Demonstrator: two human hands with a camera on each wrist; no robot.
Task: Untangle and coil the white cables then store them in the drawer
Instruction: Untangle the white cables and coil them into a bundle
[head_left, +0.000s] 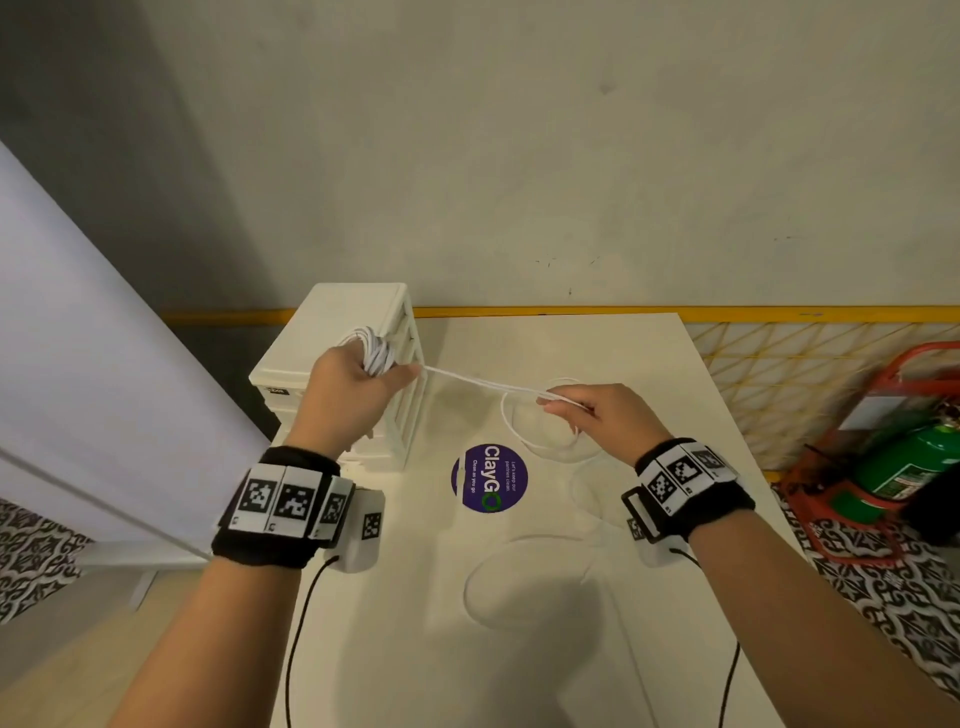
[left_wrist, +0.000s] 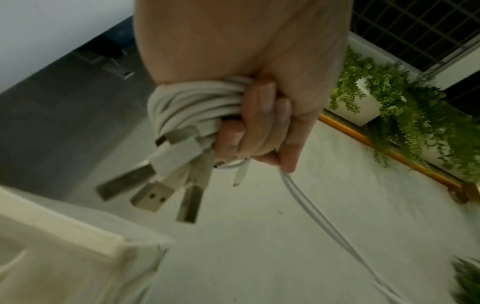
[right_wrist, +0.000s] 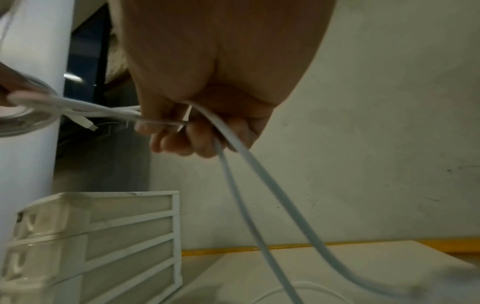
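My left hand (head_left: 358, 384) grips a coiled bundle of white cables (head_left: 376, 351) above the white drawer unit (head_left: 337, 364). In the left wrist view the coil (left_wrist: 197, 102) sits in my curled fingers (left_wrist: 262, 123), and several USB plugs (left_wrist: 153, 197) stick out below it. Two cable strands (head_left: 483, 384) run taut from that fist to my right hand (head_left: 587, 410), which pinches them over the table. In the right wrist view the strands (right_wrist: 246, 164) pass through my right fingers (right_wrist: 176, 142) and hang down. Loose loops (head_left: 540, 447) lie on the white table (head_left: 649, 374).
The drawer unit (right_wrist: 103, 242) has several closed drawers and stands at the table's back left corner. A purple round sticker (head_left: 489, 478) marks the table's middle. A green cylinder in a red frame (head_left: 904, 457) stands on the floor at the right. The wall is close behind.
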